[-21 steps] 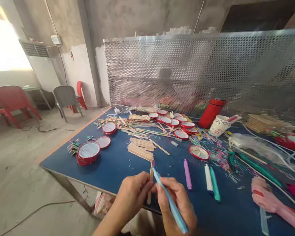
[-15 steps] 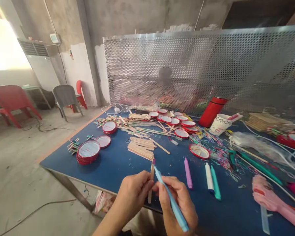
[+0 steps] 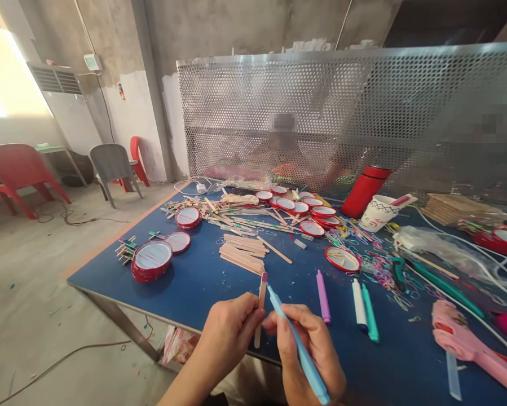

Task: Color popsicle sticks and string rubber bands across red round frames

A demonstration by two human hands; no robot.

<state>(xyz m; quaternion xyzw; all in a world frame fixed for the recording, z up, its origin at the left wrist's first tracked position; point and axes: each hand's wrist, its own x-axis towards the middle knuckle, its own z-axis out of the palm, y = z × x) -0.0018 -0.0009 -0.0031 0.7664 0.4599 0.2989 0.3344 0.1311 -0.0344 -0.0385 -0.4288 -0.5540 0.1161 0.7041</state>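
Note:
Between the thumb and fingers of my left hand [image 3: 232,324] is a wooden craft stick [image 3: 262,293], held upright near the table's front edge. Its far tip is coloured purple. My right hand [image 3: 306,349] grips a light blue marker [image 3: 298,341] like a pen, its tip pointing at the stick's upper end with a small gap. Just beyond the stick lies a pile of plain craft sticks [image 3: 242,254]. To the right of my right hand rest a purple marker [image 3: 323,298], a white marker [image 3: 359,304] and a teal marker [image 3: 370,313].
Red-rimmed round pieces [image 3: 152,259] are stacked at the left. More sticks, rubber bands [image 3: 395,276], a red bottle [image 3: 366,192] and a paper cup [image 3: 377,213] crowd the back. A pink glue gun [image 3: 456,332] lies at the right. A perforated metal panel [image 3: 321,113] stands behind the table.
The marker's tip has drawn slightly away from the stick's purple end, and my right hand has shifted a little right and down. My left hand keeps nearly the same hold.

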